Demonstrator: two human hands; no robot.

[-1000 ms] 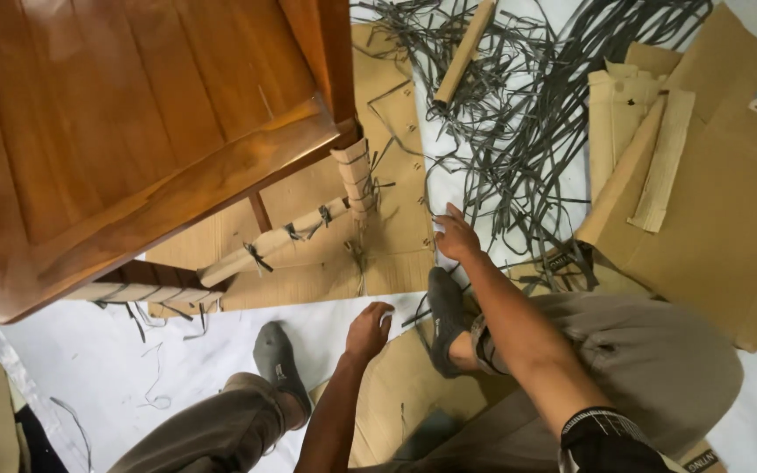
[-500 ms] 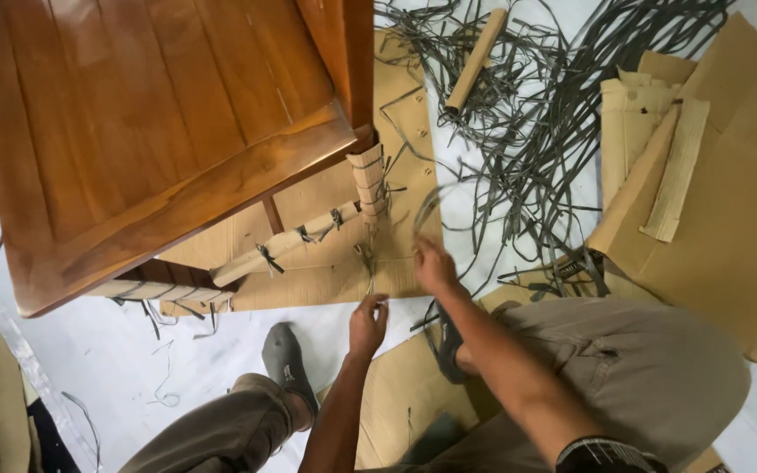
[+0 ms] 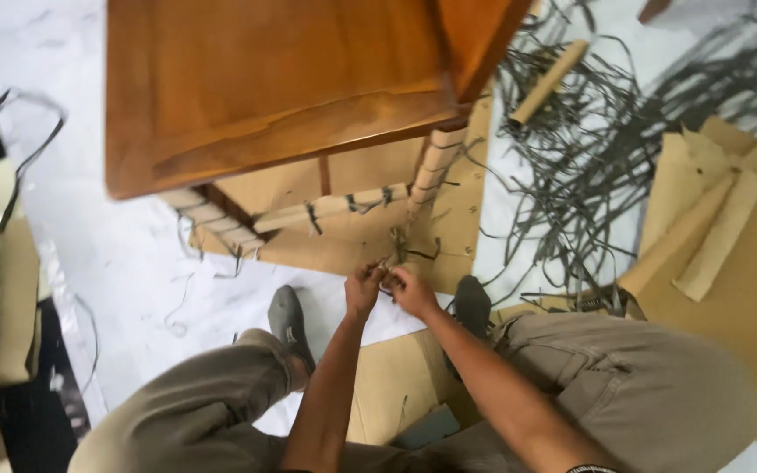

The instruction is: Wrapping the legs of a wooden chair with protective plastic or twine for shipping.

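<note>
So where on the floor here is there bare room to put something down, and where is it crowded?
Bare white floor lies left of the brown wooden table, up to the grey-socked foot. Crowded: the tangle of grey straps at right beside the folded cardboard pieces, and the spot by the cardboard-wrapped table leg, where left hand and right hand meet on a strap.

Bare forearms lead to the left hand and right hand; khaki trousers, grey socks, and what looks like a dark patterned sleeve edge
</note>
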